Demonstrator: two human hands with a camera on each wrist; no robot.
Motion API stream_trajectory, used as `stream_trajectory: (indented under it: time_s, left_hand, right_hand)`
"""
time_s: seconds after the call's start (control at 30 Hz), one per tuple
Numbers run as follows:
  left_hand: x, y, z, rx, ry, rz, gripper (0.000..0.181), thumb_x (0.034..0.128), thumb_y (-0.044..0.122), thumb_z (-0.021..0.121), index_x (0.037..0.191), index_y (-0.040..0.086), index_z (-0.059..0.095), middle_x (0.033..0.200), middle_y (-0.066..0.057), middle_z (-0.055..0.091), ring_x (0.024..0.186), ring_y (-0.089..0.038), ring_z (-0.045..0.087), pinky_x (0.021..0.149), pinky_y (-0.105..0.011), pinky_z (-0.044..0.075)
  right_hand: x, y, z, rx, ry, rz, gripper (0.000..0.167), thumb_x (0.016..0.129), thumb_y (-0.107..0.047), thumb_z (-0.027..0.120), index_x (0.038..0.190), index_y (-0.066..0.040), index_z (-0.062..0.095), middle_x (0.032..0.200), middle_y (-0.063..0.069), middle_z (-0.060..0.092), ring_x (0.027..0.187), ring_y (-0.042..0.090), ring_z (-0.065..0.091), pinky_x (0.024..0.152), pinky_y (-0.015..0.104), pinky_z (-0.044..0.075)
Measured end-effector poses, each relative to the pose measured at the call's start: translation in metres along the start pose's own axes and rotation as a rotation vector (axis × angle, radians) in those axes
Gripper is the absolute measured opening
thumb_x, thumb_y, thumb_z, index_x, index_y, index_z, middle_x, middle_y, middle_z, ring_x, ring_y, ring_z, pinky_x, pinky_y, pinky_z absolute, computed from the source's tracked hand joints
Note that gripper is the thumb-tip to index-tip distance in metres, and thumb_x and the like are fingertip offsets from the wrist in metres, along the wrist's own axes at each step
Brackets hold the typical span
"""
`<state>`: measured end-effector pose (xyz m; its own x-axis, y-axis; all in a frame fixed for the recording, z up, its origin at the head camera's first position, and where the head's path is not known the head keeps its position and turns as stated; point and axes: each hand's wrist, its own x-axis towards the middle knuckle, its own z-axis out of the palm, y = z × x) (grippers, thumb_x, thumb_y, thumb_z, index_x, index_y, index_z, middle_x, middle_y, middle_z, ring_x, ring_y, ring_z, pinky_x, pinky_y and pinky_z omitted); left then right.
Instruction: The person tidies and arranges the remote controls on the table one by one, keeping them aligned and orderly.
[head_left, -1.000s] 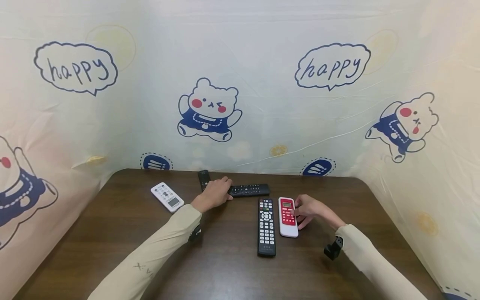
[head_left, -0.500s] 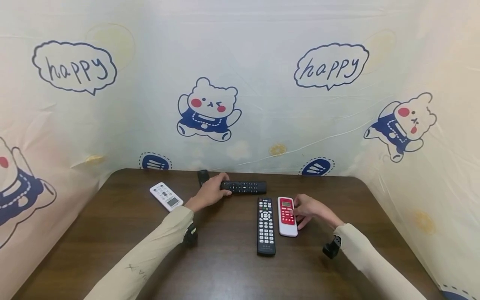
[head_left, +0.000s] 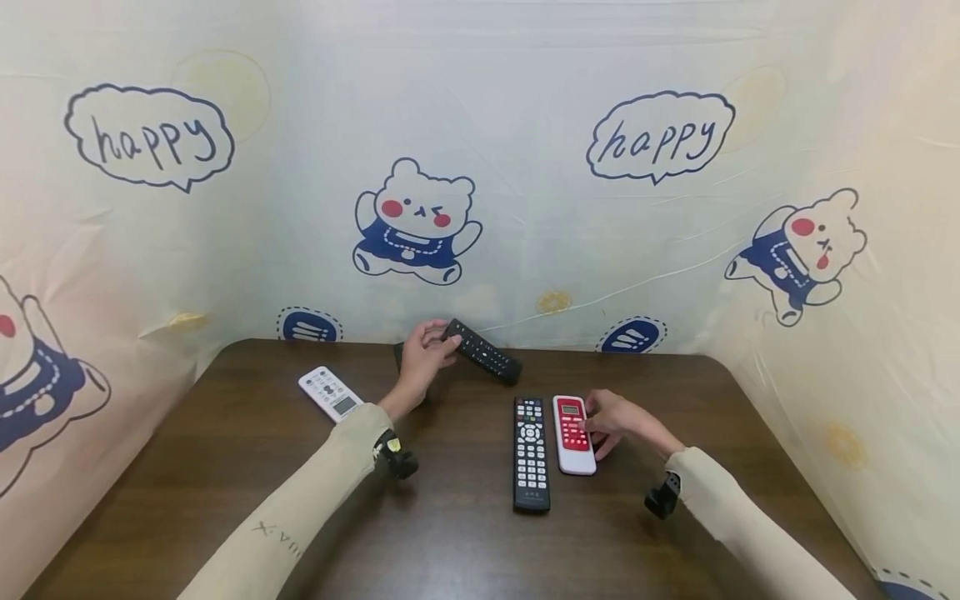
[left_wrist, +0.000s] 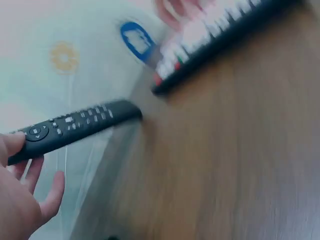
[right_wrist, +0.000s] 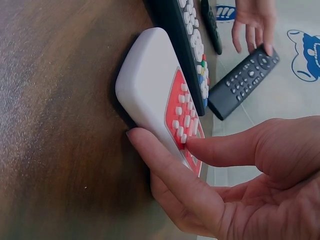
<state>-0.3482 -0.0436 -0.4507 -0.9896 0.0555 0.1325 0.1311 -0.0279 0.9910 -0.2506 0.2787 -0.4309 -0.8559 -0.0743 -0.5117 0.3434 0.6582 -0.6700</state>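
Near the back edge, my left hand [head_left: 422, 363] pinches one end of a black remote [head_left: 487, 354], tilted with that end raised and the far end low by the tabletop. The left wrist view shows the thumb on top of the black remote [left_wrist: 75, 127] and fingers beneath. My right hand [head_left: 618, 419] holds the side of a red and white remote [head_left: 576, 458] lying on the table; in the right wrist view its thumb is on the buttons of the red and white remote [right_wrist: 150, 75]. A long black remote [head_left: 532, 454] lies just left of it.
A white remote [head_left: 330, 393] lies at the left beside my left sleeve. Another black remote [head_left: 398, 353] is mostly hidden behind my left hand. The brown table [head_left: 450, 517] ends against a printed cloth [head_left: 525, 208] at the back and sides.
My left hand has lifted the near end of the black remote, which lay flat and crosswise before and now slants down to the right. My right hand has stayed in place.
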Motion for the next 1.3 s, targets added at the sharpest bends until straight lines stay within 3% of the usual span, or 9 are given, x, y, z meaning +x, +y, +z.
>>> stream_trajectory:
  time_s: [0.1,0.2,0.33,0.53,0.7,0.87,1.1,1.3]
  left_hand:
    - [-0.001,0.004,0.001,-0.136,0.009,-0.038,0.050,0.0990,0.012,0.073,0.143,0.001,0.054,0.132,-0.021,0.063,0.106,-0.022,0.067,0.101,-0.057,0.057]
    - [0.000,0.007,0.001,-0.167,0.007,-0.051,0.051,0.0993,0.013,0.073,0.145,0.000,0.054,0.135,-0.020,0.061,0.106,-0.019,0.067,0.096,-0.052,0.060]
    - [0.003,0.014,0.003,-0.140,0.000,-0.068,0.054,0.0975,0.018,0.076,0.144,0.000,0.056,0.138,-0.019,0.063,0.109,-0.021,0.069,0.091,-0.045,0.063]
    - [0.004,0.024,0.000,-0.121,-0.002,-0.148,0.052,0.0954,0.023,0.079,0.140,0.005,0.060,0.138,-0.016,0.065,0.117,-0.026,0.068,0.101,-0.051,0.058]
    - [-0.001,0.030,-0.003,-0.079,-0.083,-0.215,0.051,0.0939,0.029,0.081,0.137,0.008,0.064,0.131,-0.015,0.070,0.111,-0.027,0.070,0.104,-0.051,0.056]
    - [-0.007,0.037,-0.007,-0.046,-0.158,-0.244,0.052,0.0937,0.031,0.081,0.138,0.010,0.064,0.125,-0.012,0.072,0.111,-0.030,0.071,0.102,-0.049,0.058]
    - [-0.011,0.031,-0.016,0.011,-0.187,-0.277,0.054,0.0946,0.033,0.080,0.140,0.009,0.063,0.127,-0.015,0.071,0.117,-0.034,0.070,0.095,-0.043,0.062]
    - [-0.016,0.018,-0.020,0.058,-0.216,-0.302,0.053,0.0918,0.035,0.083,0.136,0.009,0.066,0.126,-0.015,0.071,0.107,-0.031,0.075,0.092,-0.043,0.063]
  right_hand:
    - [0.000,0.002,0.002,-0.003,0.011,-0.013,0.032,0.102,0.003,0.061,0.129,0.009,0.046,0.107,0.026,0.057,0.089,0.034,0.068,0.068,0.040,0.066]
    - [0.000,0.002,0.003,-0.017,0.019,-0.019,0.033,0.102,0.002,0.061,0.131,0.008,0.047,0.108,0.026,0.057,0.090,0.033,0.068,0.067,0.040,0.066]
    - [0.001,0.001,0.001,-0.031,0.034,-0.005,0.035,0.102,-0.001,0.063,0.133,0.008,0.048,0.109,0.026,0.058,0.090,0.033,0.069,0.067,0.039,0.066]
    - [0.002,-0.002,0.001,-0.030,0.029,-0.004,0.036,0.101,0.000,0.064,0.132,0.008,0.048,0.111,0.027,0.056,0.091,0.033,0.069,0.068,0.039,0.066]
    - [0.000,-0.001,0.003,-0.025,0.034,-0.004,0.036,0.102,0.001,0.062,0.133,0.008,0.047,0.110,0.027,0.057,0.092,0.034,0.068,0.067,0.040,0.066]
    - [-0.002,-0.001,0.003,-0.037,0.037,0.004,0.036,0.102,0.001,0.062,0.134,0.008,0.047,0.110,0.027,0.057,0.092,0.034,0.068,0.067,0.039,0.066]
    - [-0.004,-0.001,0.005,-0.034,0.037,0.001,0.036,0.103,0.001,0.061,0.135,0.008,0.045,0.108,0.027,0.057,0.089,0.034,0.069,0.067,0.040,0.066]
    - [-0.004,-0.002,0.006,-0.035,0.049,0.000,0.037,0.103,0.001,0.061,0.135,0.008,0.044,0.109,0.028,0.058,0.090,0.034,0.069,0.066,0.041,0.066]
